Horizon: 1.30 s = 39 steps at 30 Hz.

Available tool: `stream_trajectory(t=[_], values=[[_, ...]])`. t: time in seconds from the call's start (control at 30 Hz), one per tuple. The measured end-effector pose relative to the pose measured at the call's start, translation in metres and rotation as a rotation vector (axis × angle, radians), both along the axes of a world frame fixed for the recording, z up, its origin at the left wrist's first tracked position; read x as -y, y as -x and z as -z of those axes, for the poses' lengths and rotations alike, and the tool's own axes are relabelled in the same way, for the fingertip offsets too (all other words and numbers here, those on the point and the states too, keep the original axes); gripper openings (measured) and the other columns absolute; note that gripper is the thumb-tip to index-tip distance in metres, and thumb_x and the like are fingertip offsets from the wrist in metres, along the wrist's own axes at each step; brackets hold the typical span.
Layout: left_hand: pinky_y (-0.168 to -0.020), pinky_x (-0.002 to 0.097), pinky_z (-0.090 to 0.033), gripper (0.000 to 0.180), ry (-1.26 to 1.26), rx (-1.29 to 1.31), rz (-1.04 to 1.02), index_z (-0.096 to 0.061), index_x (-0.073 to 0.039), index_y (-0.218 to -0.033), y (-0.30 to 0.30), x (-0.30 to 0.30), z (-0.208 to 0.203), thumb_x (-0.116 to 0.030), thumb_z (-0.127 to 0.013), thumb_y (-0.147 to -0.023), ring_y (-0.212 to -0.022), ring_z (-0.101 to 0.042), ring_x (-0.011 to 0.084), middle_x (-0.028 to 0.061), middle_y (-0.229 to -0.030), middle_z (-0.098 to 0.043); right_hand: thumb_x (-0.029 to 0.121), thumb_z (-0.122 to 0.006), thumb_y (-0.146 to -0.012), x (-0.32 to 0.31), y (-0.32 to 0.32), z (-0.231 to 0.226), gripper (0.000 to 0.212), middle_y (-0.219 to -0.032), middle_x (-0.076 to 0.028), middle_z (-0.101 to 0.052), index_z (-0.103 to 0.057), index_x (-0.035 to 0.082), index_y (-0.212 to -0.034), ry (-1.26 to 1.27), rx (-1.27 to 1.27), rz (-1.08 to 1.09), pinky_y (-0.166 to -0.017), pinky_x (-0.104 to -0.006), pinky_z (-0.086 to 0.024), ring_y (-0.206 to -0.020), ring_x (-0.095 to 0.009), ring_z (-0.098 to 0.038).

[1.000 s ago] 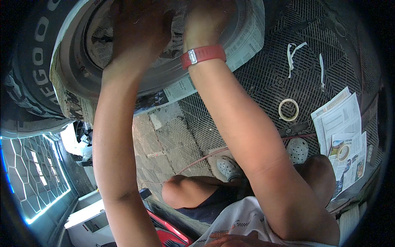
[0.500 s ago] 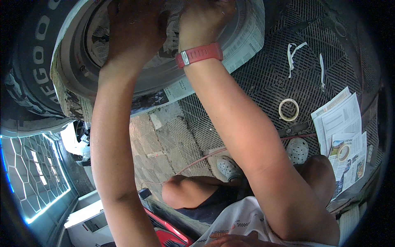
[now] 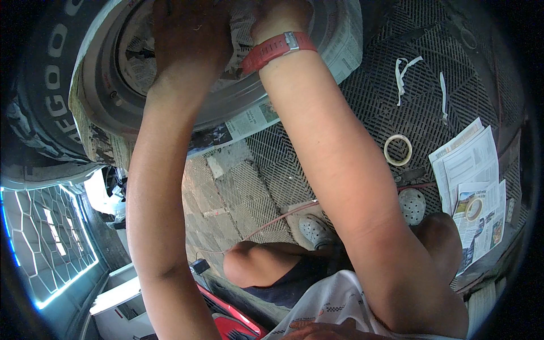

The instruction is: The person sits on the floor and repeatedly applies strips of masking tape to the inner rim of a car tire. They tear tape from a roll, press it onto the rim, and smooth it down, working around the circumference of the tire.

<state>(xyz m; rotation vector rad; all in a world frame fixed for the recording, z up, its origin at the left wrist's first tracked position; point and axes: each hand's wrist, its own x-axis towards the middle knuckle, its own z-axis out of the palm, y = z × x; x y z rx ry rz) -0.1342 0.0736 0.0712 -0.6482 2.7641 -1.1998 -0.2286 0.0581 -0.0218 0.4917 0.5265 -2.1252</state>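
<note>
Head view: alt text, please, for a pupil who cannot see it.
A bare left hand and bare right hand reach into a round grey wheel rim bordered by printed newspaper; a cream tape roll lies on dark ribbed flooring.

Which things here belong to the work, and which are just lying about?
Seemingly in the work:
- wheel, near left hand and right hand
- newspaper edging it
- loose printed sheets
- two tape rolls

Seemingly just lying about:
- white strips
- reddish cord
</note>
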Motion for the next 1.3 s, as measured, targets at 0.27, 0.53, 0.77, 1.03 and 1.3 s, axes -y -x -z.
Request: stream_trajectory(t=[0.27, 0.53, 0.77, 1.03, 1.3], values=[[-0.119, 0.0617, -0.032, 0.039, -0.04, -0.014, 0.0, -0.071, -0.01, -0.129, 0.007, -0.003, -0.004, -0.013, -0.064, -0.09, -0.139, -0.046, 0.0429, 0.0173, -0.154, -0.052, 0.018, -0.081, -0.083, 0.005, 0.009, 0.01, 0.026, -0.085, -0.005, -0.068, -0.074, 0.0, -0.101, -0.074, -0.021, -0.126, -0.063, -0.0342, -0.047, -0.069, -0.018, -0.06], [-0.115, 0.0629, -0.035, 0.037, -0.024, -0.069, 0.004, -0.071, -0.01, -0.126, 0.017, -0.005, 0.004, -0.013, -0.068, -0.089, -0.133, -0.05, 0.0435, 0.0172, -0.146, -0.055, 0.021, -0.08, -0.085, 0.014, 0.013, 0.022, 0.024, -0.079, -0.005, -0.066, -0.074, 0.001, -0.095, -0.071, 0.008, -0.182, -0.057, -0.0337, -0.044, -0.062, -0.017, -0.056], [-0.112, 0.0612, -0.036, 0.043, 0.088, -0.076, 0.007, -0.067, -0.012, -0.132, 0.019, -0.006, 0.013, -0.017, -0.069, -0.089, -0.128, -0.052, 0.0422, 0.0155, -0.143, -0.058, 0.026, -0.078, -0.086, 0.009, 0.013, 0.021, 0.036, -0.096, -0.01, -0.074, -0.076, -0.002, -0.108, -0.089, -0.052, -0.179, -0.076, -0.0381, -0.052, -0.083, -0.023, -0.066], [-0.117, 0.061, -0.03, 0.045, 0.203, -0.208, -0.034, -0.065, -0.016, -0.138, 0.023, 0.011, 0.04, -0.025, -0.061, -0.093, -0.131, -0.05, 0.0414, 0.0141, -0.142, -0.058, 0.019, -0.076, -0.087, -0.006, 0.019, 0.003, 0.025, -0.093, -0.007, -0.074, -0.075, 0.003, -0.106, -0.075, 0.04, -0.283, -0.072, -0.0338, -0.055, -0.081, -0.019, -0.069], [-0.121, 0.0613, -0.024, 0.048, 0.246, -0.265, -0.059, -0.064, -0.02, -0.142, 0.033, 0.015, 0.054, -0.033, -0.054, -0.096, -0.133, -0.048, 0.0406, 0.0122, -0.141, -0.059, 0.011, -0.075, -0.089, 0.006, 0.014, 0.02, 0.014, -0.086, -0.003, -0.069, -0.072, 0.007, -0.102, 0.187, 0.223, -0.199, -0.064, -0.028, -0.054, -0.076, -0.015, -0.066]])
